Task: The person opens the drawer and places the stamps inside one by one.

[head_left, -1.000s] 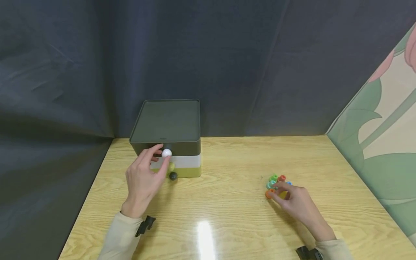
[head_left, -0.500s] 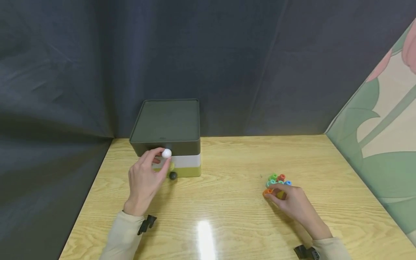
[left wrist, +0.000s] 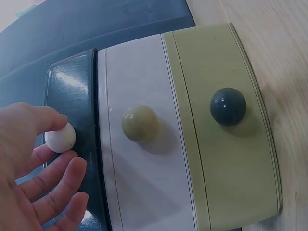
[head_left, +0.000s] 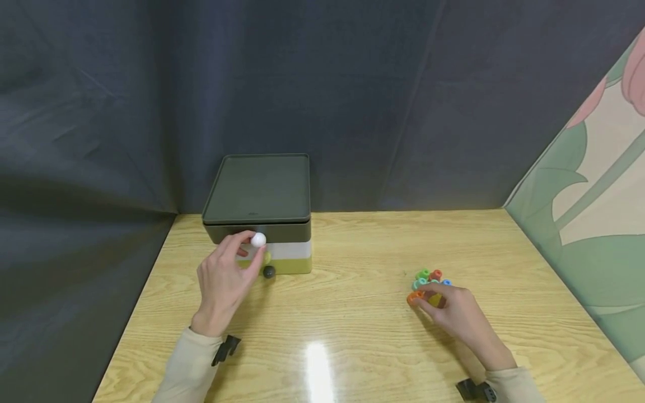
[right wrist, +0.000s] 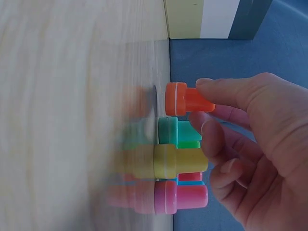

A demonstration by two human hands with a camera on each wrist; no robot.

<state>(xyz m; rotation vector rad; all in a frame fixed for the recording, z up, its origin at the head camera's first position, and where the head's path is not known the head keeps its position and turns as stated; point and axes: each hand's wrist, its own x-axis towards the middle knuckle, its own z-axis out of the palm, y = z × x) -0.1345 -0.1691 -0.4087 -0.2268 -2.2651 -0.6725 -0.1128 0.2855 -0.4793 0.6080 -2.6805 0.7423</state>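
A small drawer box [head_left: 257,187] stands at the back left, with a dark top drawer [head_left: 287,232], a white middle one [left wrist: 139,72] and an olive bottom one [left wrist: 211,57]. With thumb and index finger, my left hand [head_left: 224,280] pinches the white ball knob [left wrist: 61,138] of the top drawer. A thin dark gap shows under the box's top. My right hand [head_left: 461,316] pinches an orange toy stamp [right wrist: 178,98] by its narrow handle. Its wide base sits slightly off the wood. Right beside it stand a yellow stamp [right wrist: 166,161] and a pink stamp [right wrist: 168,197].
Green, teal, red and blue stamps cluster there too, such as the red stamp [head_left: 435,275]. An olive knob [left wrist: 139,123] and a dark knob [left wrist: 228,106] jut from the lower drawers. Dark cloth [head_left: 353,112] hangs behind the wooden table [head_left: 353,313]; a flowered panel [head_left: 599,224] borders the right.
The top drawer has come slightly forward, and a thin gap now shows below the box's top. The orange stamp has shifted a little to the left in my right hand.
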